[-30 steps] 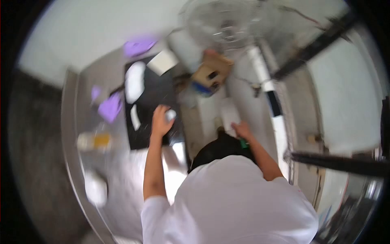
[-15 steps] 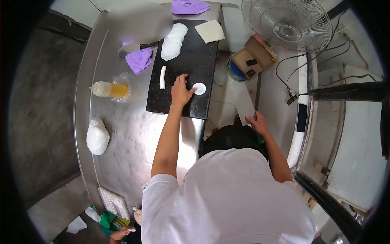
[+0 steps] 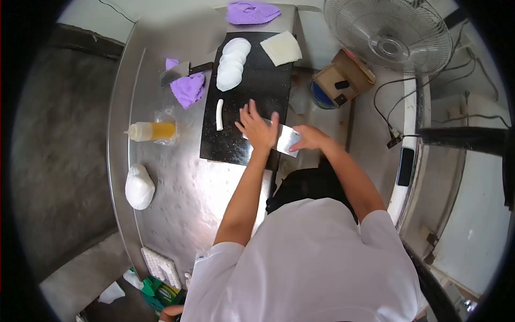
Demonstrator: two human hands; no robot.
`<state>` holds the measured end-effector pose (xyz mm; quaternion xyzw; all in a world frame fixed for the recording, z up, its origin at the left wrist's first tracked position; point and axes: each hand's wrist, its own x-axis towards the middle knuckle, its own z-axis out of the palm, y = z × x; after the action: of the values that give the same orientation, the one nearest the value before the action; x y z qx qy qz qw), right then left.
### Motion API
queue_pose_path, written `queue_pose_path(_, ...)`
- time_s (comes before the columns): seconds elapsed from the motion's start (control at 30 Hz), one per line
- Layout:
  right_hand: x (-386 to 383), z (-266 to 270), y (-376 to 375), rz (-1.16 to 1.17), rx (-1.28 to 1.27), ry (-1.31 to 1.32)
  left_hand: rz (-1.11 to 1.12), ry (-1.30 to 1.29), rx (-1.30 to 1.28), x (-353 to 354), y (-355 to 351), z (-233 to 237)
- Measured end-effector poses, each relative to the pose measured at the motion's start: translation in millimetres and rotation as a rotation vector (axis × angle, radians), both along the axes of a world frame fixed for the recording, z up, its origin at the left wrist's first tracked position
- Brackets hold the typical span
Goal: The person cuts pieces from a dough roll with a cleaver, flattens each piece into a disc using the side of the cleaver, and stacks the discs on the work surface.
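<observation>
My right hand (image 3: 309, 138) grips one end of a flat metal blade (image 3: 287, 140), which lies over the near right part of the black board (image 3: 228, 147). On the blade's other end rests my left hand (image 3: 259, 129), its fingers spread. The small white disc is hidden under the blade or the hand. Left of my left hand a short white dough strip (image 3: 219, 115) lies on the board. Farther up the board are a row of overlapping white dough rounds (image 3: 232, 67) and a folded cream cloth (image 3: 281, 49).
On the metal table (image 3: 177, 214) are an oil bottle (image 3: 152, 131), a wrapped white lump (image 3: 140, 187), a cleaver (image 3: 178, 73) and purple cloths (image 3: 188, 90). To the right stand an open cardboard box (image 3: 344, 78), a fan (image 3: 389, 40) and a phone (image 3: 406, 167). Another person's hand (image 3: 173, 310) shows bottom left.
My right hand has brought the blade up from beside my body onto the board. My left hand has shifted right onto the blade, and the white disc is now covered.
</observation>
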<state>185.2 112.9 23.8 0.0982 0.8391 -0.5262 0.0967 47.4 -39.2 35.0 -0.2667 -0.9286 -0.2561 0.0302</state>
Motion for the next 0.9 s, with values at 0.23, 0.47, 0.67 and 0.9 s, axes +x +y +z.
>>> queue_pose_path(0.23,-21,18,-2,0.138,0.324,-0.224,0.025,-0.129,-0.414,-3,-4,-10)
queue_pose_path(0.47,-46,13,6,0.055,0.292,-0.183,-0.109,-0.048,-0.407,-42,10,-11)
queue_pose_path(0.67,-74,32,9,-0.001,0.24,-0.212,-0.265,0.059,-0.32,-87,32,-14)
queue_pose_path(0.9,-39,2,-6,0.044,0.215,-0.254,-0.366,-0.081,-0.442,-46,13,-7)
